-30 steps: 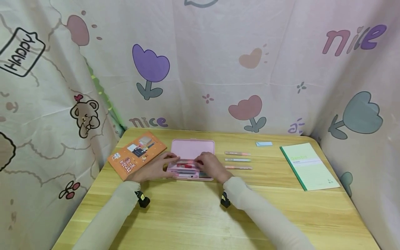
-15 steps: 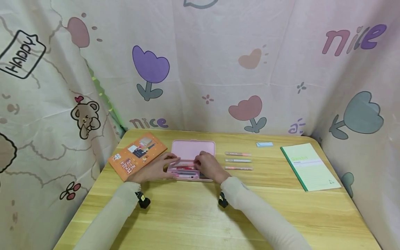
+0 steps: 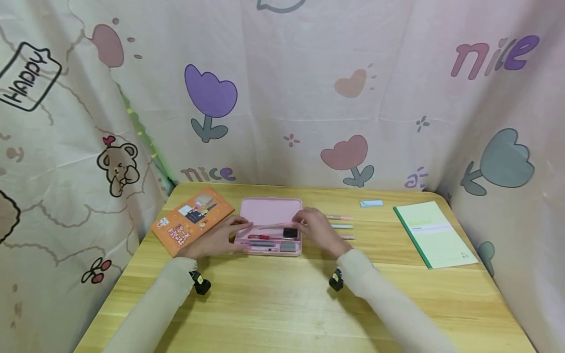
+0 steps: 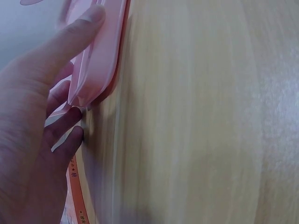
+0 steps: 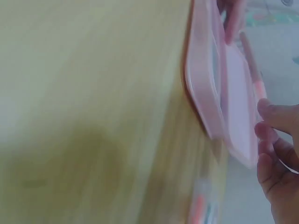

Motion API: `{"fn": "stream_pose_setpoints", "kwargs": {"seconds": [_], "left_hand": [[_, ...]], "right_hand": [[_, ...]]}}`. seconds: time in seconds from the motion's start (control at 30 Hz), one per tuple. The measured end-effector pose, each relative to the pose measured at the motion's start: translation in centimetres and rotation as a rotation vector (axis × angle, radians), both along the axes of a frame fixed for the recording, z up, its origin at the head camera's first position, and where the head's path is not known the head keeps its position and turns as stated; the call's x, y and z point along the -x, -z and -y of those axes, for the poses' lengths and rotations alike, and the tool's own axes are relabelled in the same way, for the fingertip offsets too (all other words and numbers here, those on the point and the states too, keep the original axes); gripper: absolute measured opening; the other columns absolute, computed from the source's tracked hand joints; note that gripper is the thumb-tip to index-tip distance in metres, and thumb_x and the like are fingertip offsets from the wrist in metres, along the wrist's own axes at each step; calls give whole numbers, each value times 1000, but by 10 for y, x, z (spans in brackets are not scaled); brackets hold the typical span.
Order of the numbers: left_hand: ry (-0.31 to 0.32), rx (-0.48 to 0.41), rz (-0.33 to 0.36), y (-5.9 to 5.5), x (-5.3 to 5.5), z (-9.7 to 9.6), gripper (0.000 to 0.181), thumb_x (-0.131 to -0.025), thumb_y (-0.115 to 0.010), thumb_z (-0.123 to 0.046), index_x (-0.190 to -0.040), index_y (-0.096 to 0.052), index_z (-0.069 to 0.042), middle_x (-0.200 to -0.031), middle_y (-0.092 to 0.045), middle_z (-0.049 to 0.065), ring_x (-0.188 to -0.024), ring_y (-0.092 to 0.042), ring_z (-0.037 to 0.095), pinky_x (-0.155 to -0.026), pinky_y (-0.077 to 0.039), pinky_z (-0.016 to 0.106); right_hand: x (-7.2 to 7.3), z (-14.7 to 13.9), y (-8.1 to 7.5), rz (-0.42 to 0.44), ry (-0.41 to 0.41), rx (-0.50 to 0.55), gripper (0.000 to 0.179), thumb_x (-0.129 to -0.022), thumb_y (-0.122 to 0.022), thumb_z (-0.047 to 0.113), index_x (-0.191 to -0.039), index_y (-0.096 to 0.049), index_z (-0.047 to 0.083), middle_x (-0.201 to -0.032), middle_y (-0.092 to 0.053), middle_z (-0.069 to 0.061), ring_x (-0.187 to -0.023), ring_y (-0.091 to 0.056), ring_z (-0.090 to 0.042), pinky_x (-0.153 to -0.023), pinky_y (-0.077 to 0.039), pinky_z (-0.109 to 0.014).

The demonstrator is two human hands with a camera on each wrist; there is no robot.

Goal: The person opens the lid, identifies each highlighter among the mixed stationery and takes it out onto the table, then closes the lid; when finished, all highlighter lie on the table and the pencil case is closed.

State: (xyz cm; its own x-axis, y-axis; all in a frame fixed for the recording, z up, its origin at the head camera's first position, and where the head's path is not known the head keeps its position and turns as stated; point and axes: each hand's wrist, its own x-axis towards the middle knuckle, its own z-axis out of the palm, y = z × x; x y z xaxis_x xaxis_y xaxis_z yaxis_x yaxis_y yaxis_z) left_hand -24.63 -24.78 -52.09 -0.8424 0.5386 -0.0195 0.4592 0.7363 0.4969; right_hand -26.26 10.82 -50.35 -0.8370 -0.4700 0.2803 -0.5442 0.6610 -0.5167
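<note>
A pink pencil case (image 3: 270, 210) lies open on the table, its lid leaning back. My left hand (image 3: 215, 240) holds its left end, thumb on the front rim (image 4: 100, 51) and fingers at the side. Between the right hand's (image 3: 321, 230) thumb and fingertips is a slim pinkish pen (image 5: 252, 67), raised above the case. Inside lie a red pen (image 3: 259, 237), a small black block (image 3: 290, 232), several pens (image 3: 261, 246) in the front compartment and grey-green pieces (image 3: 288, 246) at front right.
Three pens, including a pale one (image 3: 343, 226), lie right of the case, partly behind my right hand. Farther right are a small light-blue item (image 3: 371, 203) and a pale green notebook (image 3: 434, 235). An orange book (image 3: 194, 215) lies at left, partly under my left forearm. Patterned curtains surround the table.
My right hand has come up out of the case and moved right, lifting the pen. The black block and front-right compartment are now uncovered. My left hand has stayed in place.
</note>
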Motion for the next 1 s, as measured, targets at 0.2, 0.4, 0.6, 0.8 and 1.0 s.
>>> {"fn": "stream_pose_setpoints", "kwargs": {"seconds": [0.2, 0.4, 0.6, 0.8, 1.0], "left_hand": [[-9, -11, 33, 1, 0, 2, 91, -93, -81, -62, -165, -51, -15, -166, -45, 12, -152, -46, 36, -124, -41, 61], [-8, -39, 58, 0, 0, 2, 92, -93, -81, -61, -166, -49, -18, -167, -43, 12, -152, -45, 36, -123, -41, 62], [3, -41, 60, 2, 1, 1, 91, -93, -82, -59, -166, -48, -17, -166, -43, 12, -151, -46, 35, -123, -42, 60], [1, -40, 50, 3, 1, 2, 92, -92, -82, -62, -166, -49, -17, -166, -44, 11, -152, -45, 35, -124, -41, 61], [4, -37, 31, 3, 1, 2, 91, -92, -81, -62, -165, -51, -17, -165, -46, 12, -151, -46, 35, -124, -41, 61]], "right_hand": [[-2, -43, -8, 63, 36, 80, 13, -101, -80, 18, -112, -82, 11, -105, -76, -1, -95, -67, -17, -85, -60, -35], [-12, -86, -8, 94, 77, 135, 14, -102, -79, 19, -113, -82, 12, -103, -74, 1, -88, -64, -13, -76, -57, -28], [-29, -124, 5, 53, 104, 95, 10, -101, -80, 18, -110, -82, 14, -100, -72, 3, -88, -63, -9, -76, -57, -25], [-42, -147, 21, 69, 112, 69, 10, -100, -80, 13, -110, -82, 15, -99, -72, 5, -87, -62, -7, -75, -56, -25], [-51, -158, 30, 122, 124, 67, 9, -100, -80, 14, -109, -81, 14, -98, -71, 5, -84, -59, -6, -72, -54, -23]]}}
